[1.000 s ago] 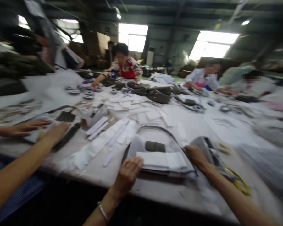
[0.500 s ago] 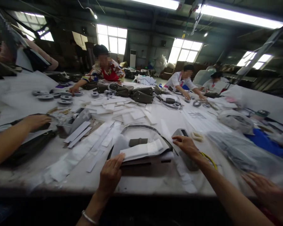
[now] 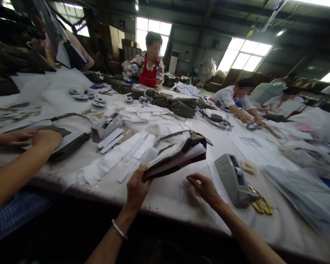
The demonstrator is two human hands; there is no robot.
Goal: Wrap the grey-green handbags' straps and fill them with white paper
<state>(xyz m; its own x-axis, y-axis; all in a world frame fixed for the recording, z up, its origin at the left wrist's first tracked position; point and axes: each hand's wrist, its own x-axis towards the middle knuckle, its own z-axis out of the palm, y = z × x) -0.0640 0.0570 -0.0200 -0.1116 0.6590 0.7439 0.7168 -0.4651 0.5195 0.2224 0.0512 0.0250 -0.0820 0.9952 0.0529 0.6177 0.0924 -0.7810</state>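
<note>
My left hand (image 3: 137, 187) grips the near left corner of a dark olive handbag (image 3: 178, 159). The bag is tilted up off the table, with white padding inside its opening and its strap arched behind. My right hand (image 3: 206, 190) hovers below and right of the bag, not touching it. Its thumb and index finger are drawn together, and I cannot make out what is between them. Just right of that hand stands a grey tape dispenser (image 3: 231, 179), with yellow-handled scissors (image 3: 264, 205) at its base.
At left, a co-worker's hands (image 3: 46, 141) handle another dark bag (image 3: 68, 146). A second tape dispenser (image 3: 107, 126), white paper strips (image 3: 132, 150) and tape rolls (image 3: 99, 102) lie around. Several people work across the table. Plastic sheeting (image 3: 299, 190) covers the right side.
The bag has been lifted and tilted by my left hand, its opening now turned nearer me. My right hand has come away from the tape dispenser. The whole view has swung left.
</note>
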